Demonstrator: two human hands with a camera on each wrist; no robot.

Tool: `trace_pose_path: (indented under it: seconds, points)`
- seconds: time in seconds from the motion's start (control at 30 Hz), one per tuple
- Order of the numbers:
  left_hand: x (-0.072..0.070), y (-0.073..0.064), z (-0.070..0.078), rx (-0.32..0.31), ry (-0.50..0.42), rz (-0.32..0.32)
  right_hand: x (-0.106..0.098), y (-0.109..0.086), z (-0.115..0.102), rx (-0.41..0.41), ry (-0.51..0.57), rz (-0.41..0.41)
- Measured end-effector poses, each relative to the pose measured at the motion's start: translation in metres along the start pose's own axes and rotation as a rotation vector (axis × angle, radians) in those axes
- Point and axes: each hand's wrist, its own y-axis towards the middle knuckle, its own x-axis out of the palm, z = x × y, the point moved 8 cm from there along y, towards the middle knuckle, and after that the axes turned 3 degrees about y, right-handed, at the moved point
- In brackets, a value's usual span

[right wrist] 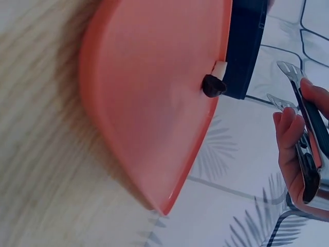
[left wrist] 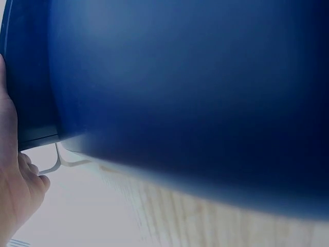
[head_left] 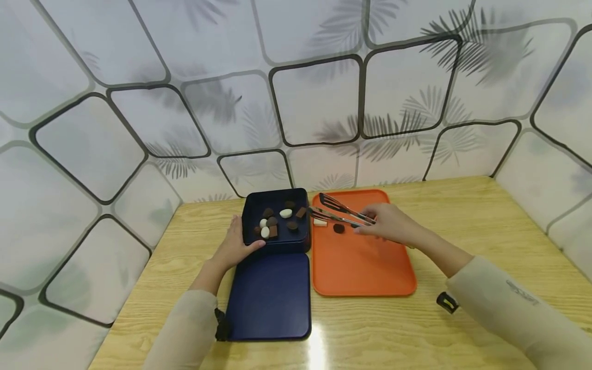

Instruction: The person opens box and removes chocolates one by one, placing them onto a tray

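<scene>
My left hand [head_left: 233, 245] rests against the near left corner of a dark blue box [head_left: 288, 246], fingers along its side and thumb at the front rim. Inside lie several chocolates, such as a white egg-shaped one [head_left: 285, 213] and a brown square one [head_left: 273, 231]. My right hand [head_left: 387, 222] grips metal serving tongs [head_left: 344, 208] over an orange tray [head_left: 365, 272]. Their slotted ends stand apart near the box's right wall, with nothing seen between them. Beneath them on the tray are a dark chocolate [head_left: 339, 228] and a white piece [head_left: 320, 222].
A flat dark blue lid [head_left: 270, 303] lies in front of the box, left of the tray. All stand on a light wooden table [head_left: 361, 329]. Patterned curtains [head_left: 319, 103] close off the back and sides. Dark straps show at both wrists.
</scene>
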Motion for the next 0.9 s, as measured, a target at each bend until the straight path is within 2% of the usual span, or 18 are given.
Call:
trace_pose_path:
  seconds: [0.47, 0.63, 0.77, 0.9]
  points:
    - [0.001, -0.002, 0.000, 0.025, 0.008, 0.025, 0.025, 0.029, -0.025, 0.006, -0.088, -0.053]
    - [0.003, -0.002, 0.000, 0.025, 0.003, 0.030, 0.034, 0.038, -0.039, -0.025, -0.118, -0.096]
    - [0.003, -0.002, -0.001, 0.022, 0.004, 0.027, 0.041, 0.046, -0.048, -0.032, -0.161, -0.135]
    - [0.001, -0.001, 0.001, 0.028, -0.005, 0.032, 0.049, 0.054, -0.054, -0.004, -0.233, -0.157]
